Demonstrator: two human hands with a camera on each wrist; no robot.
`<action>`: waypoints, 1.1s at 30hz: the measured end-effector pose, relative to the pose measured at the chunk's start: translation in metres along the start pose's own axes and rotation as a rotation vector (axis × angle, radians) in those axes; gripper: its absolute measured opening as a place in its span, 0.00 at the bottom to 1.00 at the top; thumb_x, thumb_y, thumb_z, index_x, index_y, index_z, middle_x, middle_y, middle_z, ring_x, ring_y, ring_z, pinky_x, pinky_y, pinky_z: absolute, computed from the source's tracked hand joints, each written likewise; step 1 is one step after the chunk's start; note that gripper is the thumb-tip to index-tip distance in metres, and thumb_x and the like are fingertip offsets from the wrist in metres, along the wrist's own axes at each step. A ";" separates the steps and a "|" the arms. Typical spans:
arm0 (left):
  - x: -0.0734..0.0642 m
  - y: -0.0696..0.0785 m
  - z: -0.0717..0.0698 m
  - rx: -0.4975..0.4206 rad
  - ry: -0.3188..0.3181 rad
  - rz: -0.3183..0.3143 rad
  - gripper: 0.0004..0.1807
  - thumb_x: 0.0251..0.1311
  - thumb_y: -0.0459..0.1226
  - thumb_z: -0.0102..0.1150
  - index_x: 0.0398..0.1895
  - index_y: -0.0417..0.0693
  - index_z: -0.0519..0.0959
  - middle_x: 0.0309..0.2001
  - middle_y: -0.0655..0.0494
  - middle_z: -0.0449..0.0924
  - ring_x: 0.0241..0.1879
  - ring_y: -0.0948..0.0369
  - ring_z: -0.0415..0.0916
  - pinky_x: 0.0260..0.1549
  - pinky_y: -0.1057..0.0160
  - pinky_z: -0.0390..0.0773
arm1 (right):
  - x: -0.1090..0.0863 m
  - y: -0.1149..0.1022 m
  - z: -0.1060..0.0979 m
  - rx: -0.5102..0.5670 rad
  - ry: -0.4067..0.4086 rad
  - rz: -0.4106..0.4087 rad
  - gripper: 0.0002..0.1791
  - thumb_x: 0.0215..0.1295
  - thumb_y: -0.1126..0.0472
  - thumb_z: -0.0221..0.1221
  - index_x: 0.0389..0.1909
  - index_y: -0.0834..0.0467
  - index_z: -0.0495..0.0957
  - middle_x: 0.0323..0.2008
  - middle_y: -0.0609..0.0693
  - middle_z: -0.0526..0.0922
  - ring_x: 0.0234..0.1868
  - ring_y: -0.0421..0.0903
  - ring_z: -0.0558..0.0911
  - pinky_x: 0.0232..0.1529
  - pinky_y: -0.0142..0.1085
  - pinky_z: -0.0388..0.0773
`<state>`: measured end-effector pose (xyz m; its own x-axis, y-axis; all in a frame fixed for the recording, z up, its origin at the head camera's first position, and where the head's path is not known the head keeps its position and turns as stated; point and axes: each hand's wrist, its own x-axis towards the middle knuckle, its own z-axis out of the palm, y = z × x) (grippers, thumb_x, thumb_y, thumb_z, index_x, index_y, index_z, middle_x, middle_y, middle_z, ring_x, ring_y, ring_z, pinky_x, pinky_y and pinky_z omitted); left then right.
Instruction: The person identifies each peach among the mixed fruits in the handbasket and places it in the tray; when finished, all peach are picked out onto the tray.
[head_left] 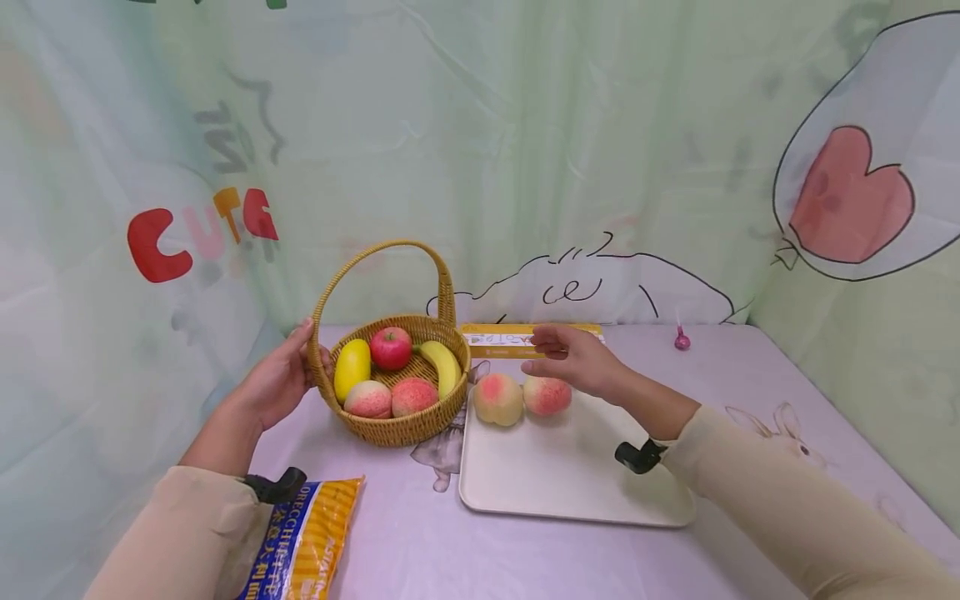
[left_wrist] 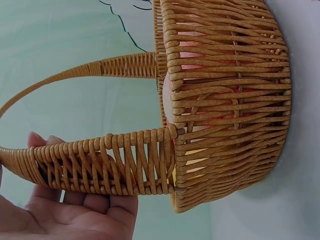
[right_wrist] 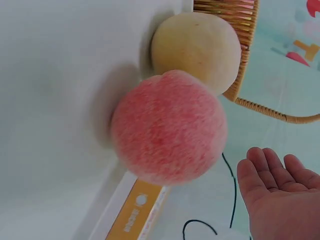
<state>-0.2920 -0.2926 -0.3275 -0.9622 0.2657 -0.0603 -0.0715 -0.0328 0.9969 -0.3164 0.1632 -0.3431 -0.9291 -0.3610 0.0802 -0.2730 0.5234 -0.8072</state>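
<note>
A woven basket (head_left: 405,429) with a tall arched handle (left_wrist: 90,165) stands on the table. My left hand (head_left: 283,379) holds this handle low on its left side, fingers passing behind the wicker in the left wrist view. Inside the basket are a red apple (head_left: 391,347), a banana (head_left: 441,367), a long yellow fruit (head_left: 352,370) and two peaches (head_left: 415,397). On the white tray (head_left: 562,475) sit a pale peach (head_left: 498,399) and a pinker peach (right_wrist: 170,127), side by side. Above them hovers my right hand (head_left: 581,358), fingers extended and holding nothing.
A yellow and white box (head_left: 498,340) lies behind the tray, against the curtain. At the front left, a blue and orange pasta bag (head_left: 307,537) lies partly under my left forearm. A small pink object (head_left: 682,340) is at the back right.
</note>
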 end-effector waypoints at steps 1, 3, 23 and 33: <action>0.000 0.000 0.000 0.008 -0.001 0.003 0.27 0.75 0.65 0.41 0.49 0.52 0.66 0.36 0.60 0.77 0.44 0.58 0.71 0.53 0.62 0.70 | 0.001 -0.002 0.001 0.005 -0.003 -0.007 0.42 0.66 0.48 0.70 0.72 0.67 0.66 0.68 0.63 0.75 0.69 0.63 0.74 0.70 0.53 0.72; 0.001 -0.001 0.000 0.008 0.001 0.004 0.26 0.75 0.65 0.42 0.47 0.52 0.68 0.36 0.60 0.77 0.44 0.57 0.71 0.53 0.62 0.70 | 0.003 -0.008 0.005 0.009 -0.012 -0.019 0.41 0.66 0.50 0.70 0.71 0.67 0.67 0.67 0.63 0.75 0.69 0.63 0.74 0.70 0.53 0.71; 0.003 -0.001 -0.002 0.043 0.012 0.000 0.27 0.75 0.66 0.41 0.49 0.52 0.66 0.35 0.60 0.76 0.42 0.58 0.71 0.52 0.61 0.69 | 0.053 -0.076 0.052 -0.115 -0.262 -0.080 0.40 0.61 0.44 0.71 0.69 0.60 0.73 0.61 0.54 0.81 0.62 0.50 0.80 0.64 0.45 0.77; 0.004 -0.003 -0.002 0.028 0.006 0.009 0.28 0.76 0.65 0.41 0.46 0.50 0.69 0.34 0.61 0.77 0.41 0.58 0.71 0.51 0.61 0.70 | 0.076 -0.088 0.083 -0.169 -0.360 -0.064 0.41 0.60 0.43 0.72 0.69 0.59 0.74 0.62 0.52 0.82 0.62 0.48 0.79 0.59 0.40 0.80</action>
<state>-0.2960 -0.2934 -0.3306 -0.9642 0.2601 -0.0513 -0.0554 -0.0086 0.9984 -0.3424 0.0258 -0.3139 -0.7703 -0.6286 -0.1072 -0.3923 0.5997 -0.6975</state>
